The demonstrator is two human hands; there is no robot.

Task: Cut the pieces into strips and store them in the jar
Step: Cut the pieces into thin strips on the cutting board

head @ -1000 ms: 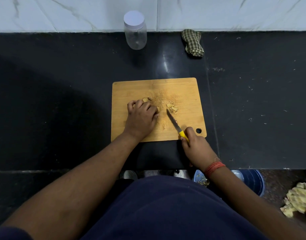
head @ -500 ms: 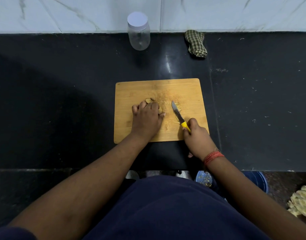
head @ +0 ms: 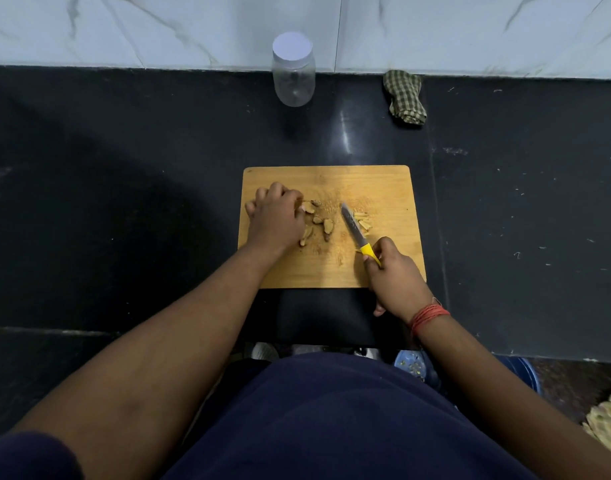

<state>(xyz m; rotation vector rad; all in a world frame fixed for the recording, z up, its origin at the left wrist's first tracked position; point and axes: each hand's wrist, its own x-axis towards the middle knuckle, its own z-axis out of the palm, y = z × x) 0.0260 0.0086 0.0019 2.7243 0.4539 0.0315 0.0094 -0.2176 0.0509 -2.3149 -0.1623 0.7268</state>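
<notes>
A wooden cutting board (head: 387, 188) lies on the black counter. Several brown pieces (head: 323, 225) lie loose on its left half, and a few pale cut strips (head: 363, 220) lie to the right of the knife blade. My left hand (head: 274, 220) rests on the board's left side with its fingers curled, and its fingertips pinch the nearest piece (head: 308, 207). My right hand (head: 396, 277) grips the yellow handle of a small knife (head: 354, 227); the blade points away from me between pieces and strips. A clear jar (head: 293, 76) with a white lid stands at the back, closed.
A checked cloth (head: 405, 97) lies bunched at the back right, by the marble wall. Below the counter edge on the right are a blue tub (head: 520, 374) and a pale heap (head: 608, 424). Small specks dot the counter on the right.
My left hand has slid left across the board and uncovered the brown pieces. The knife has moved forward beside the strips.
</notes>
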